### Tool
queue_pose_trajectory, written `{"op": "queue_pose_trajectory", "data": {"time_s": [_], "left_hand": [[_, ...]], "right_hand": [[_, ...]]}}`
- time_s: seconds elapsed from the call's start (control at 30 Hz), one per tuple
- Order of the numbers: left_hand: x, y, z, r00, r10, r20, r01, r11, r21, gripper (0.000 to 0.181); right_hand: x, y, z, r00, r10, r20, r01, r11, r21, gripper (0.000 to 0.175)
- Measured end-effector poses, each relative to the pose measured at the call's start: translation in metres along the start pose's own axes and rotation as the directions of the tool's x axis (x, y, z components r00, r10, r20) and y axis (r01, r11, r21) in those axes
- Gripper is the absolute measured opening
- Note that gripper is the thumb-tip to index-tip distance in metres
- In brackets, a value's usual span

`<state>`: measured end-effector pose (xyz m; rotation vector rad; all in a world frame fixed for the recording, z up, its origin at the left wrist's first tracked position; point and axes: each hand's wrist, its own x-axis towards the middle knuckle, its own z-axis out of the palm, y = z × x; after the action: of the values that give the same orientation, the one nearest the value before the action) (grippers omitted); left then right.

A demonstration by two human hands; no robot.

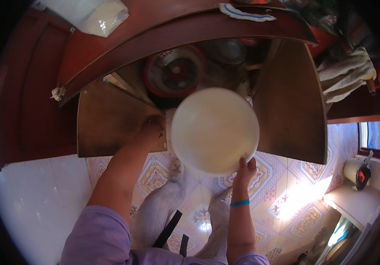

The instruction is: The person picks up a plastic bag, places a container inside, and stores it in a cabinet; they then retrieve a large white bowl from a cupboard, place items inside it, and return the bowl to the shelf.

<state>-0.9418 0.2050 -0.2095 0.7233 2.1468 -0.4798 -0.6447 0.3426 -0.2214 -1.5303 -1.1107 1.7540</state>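
A large round off-white basin or bowl (214,131) is held in front of an open wooden cabinet. My right hand (247,167) grips its near right rim, with the thumb and fingers at the edge. On the other side my left hand (154,124) is in shadow, in front of the open left cabinet door (110,122). Its fingers are blurred, and whether they touch the door cannot be told. Inside the cabinet sits a red-rimmed patterned basin (176,69). A dim metal-looking pot or lid (230,51) lies to its right.
The right cabinet door (291,106) stands open. Above runs the red-brown countertop edge (190,29), bearing a plastic bag (105,18) and a striped cloth (246,14). A towel (347,74) hangs at right. Patterned tiles (269,192) cover the floor; a low shelf (358,198) stands far right.
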Motion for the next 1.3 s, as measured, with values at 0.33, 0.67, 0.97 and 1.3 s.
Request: {"op": "queue_pose_trajectory", "data": {"time_s": [0.33,0.67,0.97,1.3], "left_hand": [[0.109,0.015,-0.037,0.704,0.063,-0.707,-0.2,0.973,-0.112,0.03],[0.155,0.012,-0.087,0.773,0.068,-0.631,-0.331,0.892,-0.309,0.059],[0.22,0.042,-0.094,0.504,0.292,-0.813,-0.709,0.678,-0.196,0.034],[0.158,0.134,-0.105,0.62,0.482,-0.619,-0.779,0.472,-0.412,0.037]], "right_hand": [[0.061,0.018,0.01,0.954,-0.208,0.216,0.254,0.943,-0.213,0.016],[0.107,0.014,0.024,0.924,-0.203,0.324,0.311,0.893,-0.326,0.014],[0.116,0.021,0.023,0.914,-0.105,0.393,0.216,0.944,-0.251,0.012],[0.127,0.02,0.028,0.895,-0.077,0.44,0.247,0.906,-0.345,0.012]]}}
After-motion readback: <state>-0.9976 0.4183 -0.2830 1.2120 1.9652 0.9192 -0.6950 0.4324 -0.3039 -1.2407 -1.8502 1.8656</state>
